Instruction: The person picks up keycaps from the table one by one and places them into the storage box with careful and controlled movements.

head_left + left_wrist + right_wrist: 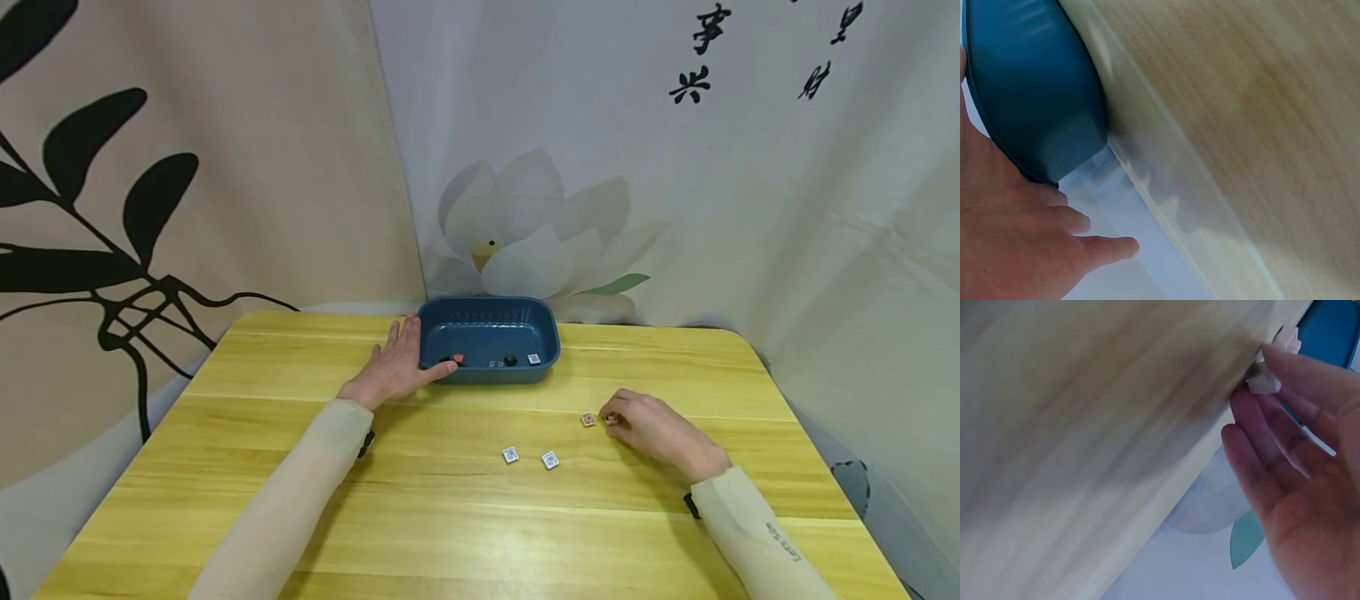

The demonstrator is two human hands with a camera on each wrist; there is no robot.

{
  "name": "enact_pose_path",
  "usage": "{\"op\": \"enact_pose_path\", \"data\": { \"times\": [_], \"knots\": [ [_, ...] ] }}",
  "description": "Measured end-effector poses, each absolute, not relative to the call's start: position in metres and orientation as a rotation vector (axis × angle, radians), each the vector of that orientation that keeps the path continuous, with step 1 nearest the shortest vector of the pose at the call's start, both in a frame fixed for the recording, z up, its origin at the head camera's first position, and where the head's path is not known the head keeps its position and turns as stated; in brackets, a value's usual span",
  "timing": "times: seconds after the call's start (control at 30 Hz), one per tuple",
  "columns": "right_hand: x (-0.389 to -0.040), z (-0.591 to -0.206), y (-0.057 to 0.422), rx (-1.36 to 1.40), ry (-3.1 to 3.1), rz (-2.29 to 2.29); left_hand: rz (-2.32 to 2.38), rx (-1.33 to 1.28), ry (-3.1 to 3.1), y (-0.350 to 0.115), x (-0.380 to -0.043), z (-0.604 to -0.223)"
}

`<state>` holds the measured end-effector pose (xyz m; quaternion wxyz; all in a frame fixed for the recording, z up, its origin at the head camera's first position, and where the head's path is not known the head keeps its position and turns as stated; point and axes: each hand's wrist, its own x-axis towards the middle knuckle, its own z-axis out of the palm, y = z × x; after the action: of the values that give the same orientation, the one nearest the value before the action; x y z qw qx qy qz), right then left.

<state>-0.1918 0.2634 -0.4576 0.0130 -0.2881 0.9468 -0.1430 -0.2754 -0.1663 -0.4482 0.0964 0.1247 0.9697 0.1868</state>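
My left hand (393, 367) rests against the left side of a blue plastic basin (491, 377), its fingers straight and spread and its thumb across the front left corner. On the right of the table, my right hand (651, 423) pinches a small white square tile (1264, 381) between thumb and fingertips, low over the wood. Just left of those fingertips lies another tile (588, 420) with a reddish mark. Nearer the front are two more white tiles, one on the left (511, 455) and one on the right (551, 460), both with bluish prints.
Inside the basin, along its front, sit an orange-red piece (458, 359), a black piece (510, 361) and a white tile (534, 359). The wooden table (465, 533) ends at a back edge close behind the basin, against a printed curtain (300, 150).
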Motion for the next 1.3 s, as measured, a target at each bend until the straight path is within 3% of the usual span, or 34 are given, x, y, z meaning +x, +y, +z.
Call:
{"op": "enact_pose_path", "data": {
  "times": [1.3],
  "knots": [
    [-0.200, -0.425, 0.237, -0.892, 3.145, -0.666, 0.561, 0.372, 2.882, -0.166, -0.277, -0.451]
  ]
}}
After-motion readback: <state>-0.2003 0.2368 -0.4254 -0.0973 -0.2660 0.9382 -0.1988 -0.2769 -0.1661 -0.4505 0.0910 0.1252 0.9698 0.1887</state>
